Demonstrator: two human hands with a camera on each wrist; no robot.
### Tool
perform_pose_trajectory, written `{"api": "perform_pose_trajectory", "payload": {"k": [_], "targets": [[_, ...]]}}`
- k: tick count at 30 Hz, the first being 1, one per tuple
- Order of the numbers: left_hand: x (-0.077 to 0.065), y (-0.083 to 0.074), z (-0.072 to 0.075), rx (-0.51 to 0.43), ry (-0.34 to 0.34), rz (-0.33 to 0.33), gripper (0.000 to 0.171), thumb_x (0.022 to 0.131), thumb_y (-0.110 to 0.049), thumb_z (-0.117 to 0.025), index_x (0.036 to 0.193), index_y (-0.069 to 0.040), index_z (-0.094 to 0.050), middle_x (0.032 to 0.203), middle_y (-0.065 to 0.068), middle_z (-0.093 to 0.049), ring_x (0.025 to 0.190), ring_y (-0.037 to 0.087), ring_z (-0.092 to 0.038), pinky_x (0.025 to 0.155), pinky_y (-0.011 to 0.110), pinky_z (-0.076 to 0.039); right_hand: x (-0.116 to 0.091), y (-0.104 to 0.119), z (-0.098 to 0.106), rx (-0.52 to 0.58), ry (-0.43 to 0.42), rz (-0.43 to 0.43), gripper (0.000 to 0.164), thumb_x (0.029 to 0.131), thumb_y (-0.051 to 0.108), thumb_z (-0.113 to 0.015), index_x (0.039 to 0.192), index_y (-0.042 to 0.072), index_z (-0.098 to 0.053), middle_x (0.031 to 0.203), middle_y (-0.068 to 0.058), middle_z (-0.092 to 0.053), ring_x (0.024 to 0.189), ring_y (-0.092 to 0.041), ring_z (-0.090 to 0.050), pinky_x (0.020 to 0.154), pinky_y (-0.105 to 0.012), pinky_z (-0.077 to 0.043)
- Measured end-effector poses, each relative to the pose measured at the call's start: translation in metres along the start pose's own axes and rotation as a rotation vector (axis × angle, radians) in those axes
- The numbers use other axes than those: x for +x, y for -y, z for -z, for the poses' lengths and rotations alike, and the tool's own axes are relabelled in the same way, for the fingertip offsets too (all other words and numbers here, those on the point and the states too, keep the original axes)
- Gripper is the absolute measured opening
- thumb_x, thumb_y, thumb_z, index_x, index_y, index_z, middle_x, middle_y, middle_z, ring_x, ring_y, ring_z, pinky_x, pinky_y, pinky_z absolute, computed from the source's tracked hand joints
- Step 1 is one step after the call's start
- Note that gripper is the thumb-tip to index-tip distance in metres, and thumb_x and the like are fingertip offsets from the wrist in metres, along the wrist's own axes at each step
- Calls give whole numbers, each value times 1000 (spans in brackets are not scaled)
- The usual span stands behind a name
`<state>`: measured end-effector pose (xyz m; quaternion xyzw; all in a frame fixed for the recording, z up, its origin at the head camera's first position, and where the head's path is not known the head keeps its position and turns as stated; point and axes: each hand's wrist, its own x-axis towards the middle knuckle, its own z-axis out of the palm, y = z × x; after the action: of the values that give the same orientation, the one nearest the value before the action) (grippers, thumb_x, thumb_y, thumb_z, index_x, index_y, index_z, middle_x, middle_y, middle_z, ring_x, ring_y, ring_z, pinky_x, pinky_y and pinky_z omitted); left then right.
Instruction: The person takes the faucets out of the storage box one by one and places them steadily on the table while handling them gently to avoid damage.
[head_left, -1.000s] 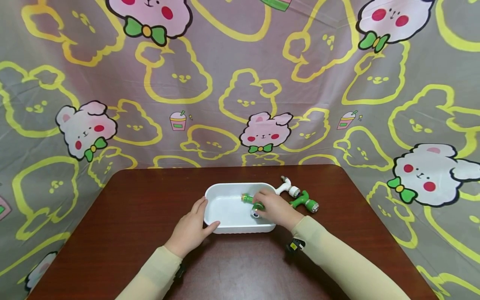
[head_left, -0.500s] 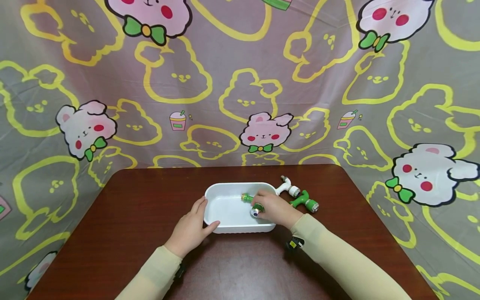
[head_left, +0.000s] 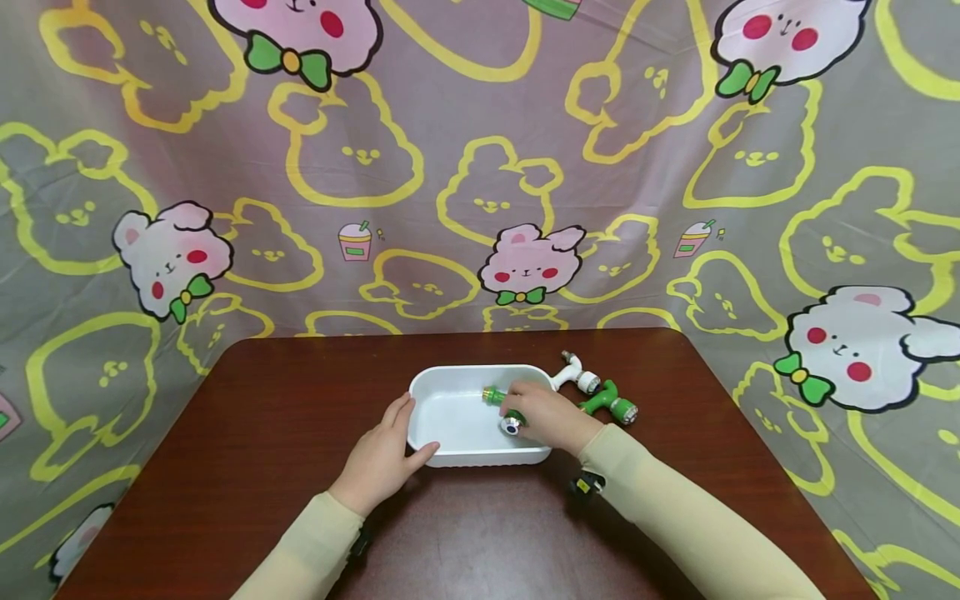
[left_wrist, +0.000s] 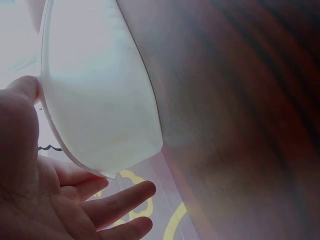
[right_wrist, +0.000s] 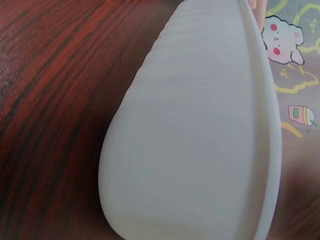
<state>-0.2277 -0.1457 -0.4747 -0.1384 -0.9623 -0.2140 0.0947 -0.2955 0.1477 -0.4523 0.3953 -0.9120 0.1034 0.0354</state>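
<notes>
A white oblong basin point(head_left: 480, 459) sits on the table. My left hand point(head_left: 378, 458) rests on its left end, thumb over the near rim and fingers spread along the side. In the left wrist view, the thumb of that hand point(left_wrist: 30, 175) touches the rim of the basin point(left_wrist: 102, 85), with some fingertips standing off its wall. Inside the basin, my right hand point(head_left: 551, 417) holds a green faucet point(head_left: 492, 396) whose chrome end points toward me. The palm covers part of that faucet. In the right wrist view, the outer wall of the basin point(right_wrist: 190, 125) hides the right hand's grip.
Right of the basin, a white faucet point(head_left: 571, 372) and a second green faucet point(head_left: 602, 399) lie on the dark wooden table point(head_left: 300, 392). A patterned cloth point(head_left: 420, 225) hangs behind the table and along both sides.
The right hand and wrist have shifted very slightly to the left, and the green faucet's chrome end has turned a little. The left hand and basin stay in place.
</notes>
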Motion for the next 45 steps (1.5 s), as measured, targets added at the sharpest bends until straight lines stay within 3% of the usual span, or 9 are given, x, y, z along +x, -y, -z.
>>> {"api": "perform_pose_trajectory", "payload": {"k": [18, 30, 45], "targets": [[1, -1, 1, -8, -10, -4, 82, 93, -43, -76, 149, 9, -45, 156, 24, -44, 101, 41, -71, 88, 52, -58, 4, -3, -2, -10, 36, -1, 30, 80, 9, -88, 108, 14, -77, 107, -1, -63, 107, -20, -63, 95, -36, -54], [2, 1, -2, -3, -2, 0, 84, 93, -46, -75, 150, 8, -44, 157, 23, -43, 103, 41, -71, 89, 51, -58, 5, -3, -2, 14, 26, 47, 25, 82, 8, -87, 103, 12, -76, 105, -2, -62, 103, -20, -62, 94, -36, -53], [0, 2, -2, -2, 7, 8, 83, 93, -46, -75, 150, 7, -44, 157, 22, -43, 101, 40, -72, 89, 51, -58, 7, -7, -4, 53, 26, 103, 34, 76, -12, -78, 100, 11, -76, 107, -2, -65, 104, -19, -63, 95, -35, -53]]}}
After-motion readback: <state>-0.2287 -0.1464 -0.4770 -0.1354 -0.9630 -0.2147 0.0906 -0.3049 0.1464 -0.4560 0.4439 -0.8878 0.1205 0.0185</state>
